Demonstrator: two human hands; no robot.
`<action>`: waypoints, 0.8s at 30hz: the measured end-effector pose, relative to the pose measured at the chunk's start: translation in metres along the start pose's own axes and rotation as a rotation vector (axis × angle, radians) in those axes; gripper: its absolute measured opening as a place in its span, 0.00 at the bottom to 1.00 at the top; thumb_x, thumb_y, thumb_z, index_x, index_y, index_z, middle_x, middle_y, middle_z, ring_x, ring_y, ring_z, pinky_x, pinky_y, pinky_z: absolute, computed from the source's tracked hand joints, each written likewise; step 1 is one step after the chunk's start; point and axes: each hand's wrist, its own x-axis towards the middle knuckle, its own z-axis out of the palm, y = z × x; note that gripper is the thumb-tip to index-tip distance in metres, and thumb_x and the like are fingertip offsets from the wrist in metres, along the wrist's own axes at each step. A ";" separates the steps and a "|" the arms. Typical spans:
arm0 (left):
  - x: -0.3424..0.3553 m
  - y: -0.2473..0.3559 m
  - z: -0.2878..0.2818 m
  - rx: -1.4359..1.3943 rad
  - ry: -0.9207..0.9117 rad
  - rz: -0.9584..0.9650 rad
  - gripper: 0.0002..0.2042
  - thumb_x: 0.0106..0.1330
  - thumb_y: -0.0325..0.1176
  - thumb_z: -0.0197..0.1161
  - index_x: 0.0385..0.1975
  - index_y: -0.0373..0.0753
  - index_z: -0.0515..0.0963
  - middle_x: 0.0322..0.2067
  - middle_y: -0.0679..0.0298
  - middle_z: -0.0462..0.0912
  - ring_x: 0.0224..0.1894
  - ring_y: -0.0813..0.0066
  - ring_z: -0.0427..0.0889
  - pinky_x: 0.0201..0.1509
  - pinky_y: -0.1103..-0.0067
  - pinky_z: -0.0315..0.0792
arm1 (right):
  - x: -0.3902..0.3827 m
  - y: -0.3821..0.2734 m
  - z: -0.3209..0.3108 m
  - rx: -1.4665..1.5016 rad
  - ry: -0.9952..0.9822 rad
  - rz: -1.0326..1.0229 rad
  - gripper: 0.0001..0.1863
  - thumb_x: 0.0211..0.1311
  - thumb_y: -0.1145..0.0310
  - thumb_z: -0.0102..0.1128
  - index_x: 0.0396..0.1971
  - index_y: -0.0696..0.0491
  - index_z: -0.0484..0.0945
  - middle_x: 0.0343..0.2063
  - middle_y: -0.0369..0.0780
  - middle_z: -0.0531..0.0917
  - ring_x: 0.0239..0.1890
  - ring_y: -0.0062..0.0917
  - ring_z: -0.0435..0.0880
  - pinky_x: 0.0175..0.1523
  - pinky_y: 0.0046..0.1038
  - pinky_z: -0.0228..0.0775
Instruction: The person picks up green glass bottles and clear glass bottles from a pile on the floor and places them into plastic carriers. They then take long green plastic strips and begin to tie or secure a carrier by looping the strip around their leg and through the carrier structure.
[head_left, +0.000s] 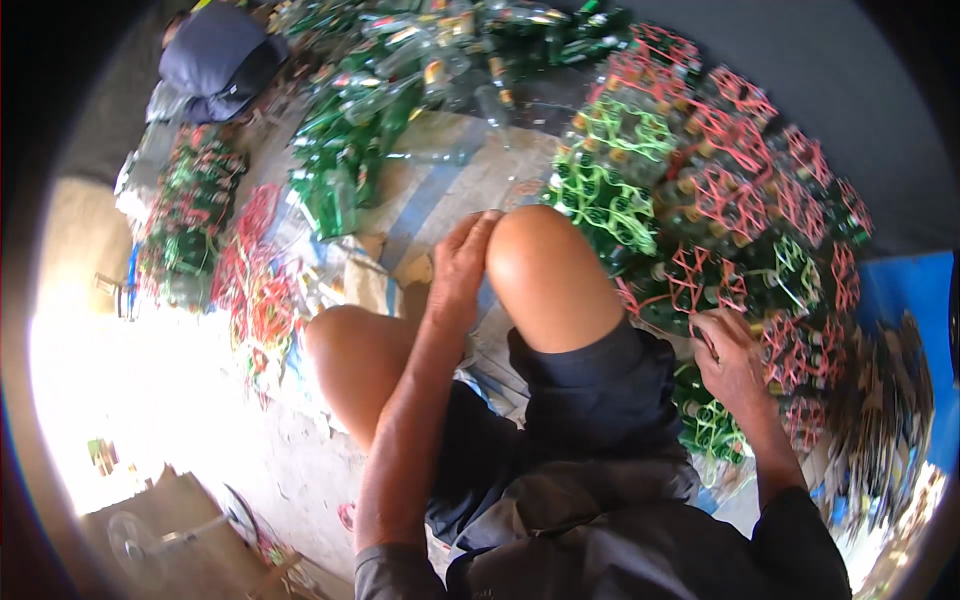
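My left hand [460,262] rests against the side of my bent right knee [543,265], its fingers curled onto it. My right hand [727,355] reaches low to the right, fingers curled at the red netted bundle of glass bottles [788,350]; what it holds is unclear. Red plastic strapping [688,280] crosses dark bottles just above it. Bright green netting [612,205] wraps bottles beyond my knee, and another green-netted group [710,420] lies beside my shorts.
Loose bottles [360,140] are heaped ahead on a striped sheet [420,200]. Tangled red cord [255,260] lies left. A crouching person [220,60] is at upper left beside more bundled bottles [185,220]. Cardboard stacks [885,420] stand far right; a wheeled object [140,540] is lower left.
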 end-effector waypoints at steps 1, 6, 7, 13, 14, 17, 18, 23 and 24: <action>0.002 0.011 0.005 -0.274 -0.007 -0.430 0.15 0.78 0.33 0.55 0.53 0.30 0.82 0.47 0.54 0.87 0.49 0.69 0.86 0.54 0.76 0.77 | 0.012 -0.003 0.005 0.057 0.012 -0.031 0.17 0.58 0.82 0.66 0.49 0.58 0.81 0.43 0.47 0.84 0.46 0.46 0.83 0.51 0.42 0.76; 0.001 -0.013 0.002 -0.060 -0.019 -0.098 0.15 0.75 0.35 0.59 0.51 0.30 0.84 0.46 0.52 0.88 0.46 0.65 0.87 0.51 0.74 0.79 | 0.078 -0.058 0.019 0.402 0.211 -0.156 0.13 0.64 0.84 0.63 0.49 0.62 0.82 0.42 0.45 0.85 0.43 0.36 0.85 0.49 0.33 0.78; 0.006 0.000 0.007 -0.078 -0.020 -0.280 0.15 0.75 0.34 0.58 0.51 0.30 0.83 0.45 0.53 0.88 0.46 0.66 0.86 0.52 0.75 0.77 | 0.089 -0.066 0.020 0.414 0.238 -0.179 0.14 0.64 0.83 0.64 0.50 0.62 0.81 0.44 0.46 0.85 0.44 0.37 0.85 0.50 0.33 0.78; 0.015 0.033 0.018 -0.231 0.073 -0.436 0.13 0.76 0.38 0.62 0.41 0.33 0.84 0.35 0.68 0.85 0.39 0.82 0.79 0.45 0.81 0.74 | 0.133 -0.111 0.055 0.321 0.297 -0.330 0.22 0.64 0.70 0.69 0.57 0.60 0.79 0.52 0.47 0.81 0.53 0.42 0.80 0.60 0.40 0.72; 0.018 0.040 0.021 -0.236 0.069 -0.433 0.13 0.76 0.38 0.62 0.41 0.33 0.84 0.35 0.68 0.85 0.39 0.82 0.79 0.45 0.81 0.74 | 0.135 -0.110 0.060 0.216 0.316 -0.343 0.22 0.64 0.68 0.70 0.56 0.59 0.80 0.52 0.47 0.81 0.53 0.43 0.79 0.61 0.41 0.71; 0.024 0.050 0.020 -0.209 0.063 -0.418 0.11 0.75 0.36 0.63 0.43 0.33 0.84 0.34 0.67 0.85 0.39 0.81 0.79 0.46 0.81 0.74 | 0.137 -0.107 0.067 0.259 0.354 -0.322 0.22 0.62 0.67 0.70 0.54 0.59 0.81 0.52 0.45 0.81 0.54 0.42 0.77 0.61 0.41 0.70; 0.029 0.049 0.019 -0.136 0.044 -0.432 0.11 0.74 0.35 0.62 0.44 0.33 0.84 0.34 0.65 0.86 0.40 0.78 0.81 0.47 0.80 0.75 | 0.138 -0.107 0.068 0.287 0.362 -0.313 0.22 0.61 0.67 0.71 0.54 0.59 0.82 0.52 0.45 0.81 0.54 0.42 0.77 0.61 0.41 0.70; 0.035 0.046 0.011 0.026 -0.065 -0.344 0.13 0.71 0.33 0.56 0.43 0.30 0.83 0.41 0.53 0.86 0.45 0.64 0.84 0.51 0.76 0.76 | 0.135 -0.109 0.072 0.339 0.377 -0.284 0.21 0.59 0.69 0.72 0.52 0.58 0.83 0.52 0.45 0.82 0.53 0.41 0.78 0.60 0.40 0.71; 0.038 0.050 0.019 0.100 -0.052 -0.335 0.12 0.70 0.33 0.58 0.42 0.30 0.83 0.37 0.55 0.86 0.43 0.67 0.84 0.50 0.76 0.76 | 0.134 -0.103 0.073 0.343 0.379 -0.266 0.21 0.59 0.69 0.72 0.52 0.58 0.83 0.52 0.44 0.82 0.53 0.41 0.78 0.60 0.40 0.71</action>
